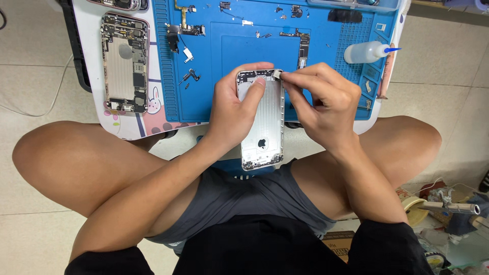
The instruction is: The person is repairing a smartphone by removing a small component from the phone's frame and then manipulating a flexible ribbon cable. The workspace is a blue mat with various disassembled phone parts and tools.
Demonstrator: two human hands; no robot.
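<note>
Hands: left hand (pixel 232 109) grips silver phone shell (pixel 262 132); right hand (pixel 321 104) pinches small part (pixel 277 74).

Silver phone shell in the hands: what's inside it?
The silver phone shell looks mostly bare metal, with small parts at the top and bottom edges. The left hand and right hand cover its upper corners.

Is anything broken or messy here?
The phone shell held by both hands is gutted, with no screen. Small loose parts lie scattered on the blue mat. A second opened phone lies left. Nothing spilled.
</note>
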